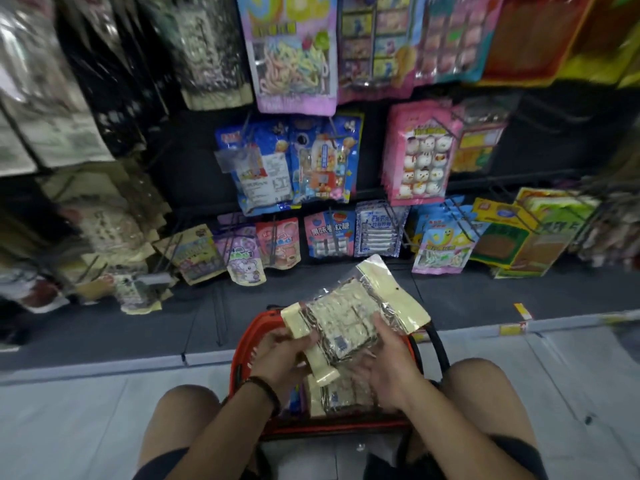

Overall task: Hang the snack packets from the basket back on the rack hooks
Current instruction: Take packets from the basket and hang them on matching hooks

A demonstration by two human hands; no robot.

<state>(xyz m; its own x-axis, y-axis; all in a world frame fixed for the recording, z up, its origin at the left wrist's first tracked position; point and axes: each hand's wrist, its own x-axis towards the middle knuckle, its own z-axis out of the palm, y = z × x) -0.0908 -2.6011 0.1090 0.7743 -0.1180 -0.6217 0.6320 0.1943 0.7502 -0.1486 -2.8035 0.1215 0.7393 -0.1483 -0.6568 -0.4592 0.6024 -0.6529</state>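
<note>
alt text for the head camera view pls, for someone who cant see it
Both hands, left hand and right hand, hold a bundle of clear snack packets above a red basket on the floor. Ahead, a dark rack holds rows of colourful packets on hooks.

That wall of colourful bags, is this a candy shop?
Probably a shop's snack aisle. Bright snack packets hang in rows on rack hooks, a red shopping basket sits on the floor, and both hands, left hand and right hand, hold packets above it.
</note>
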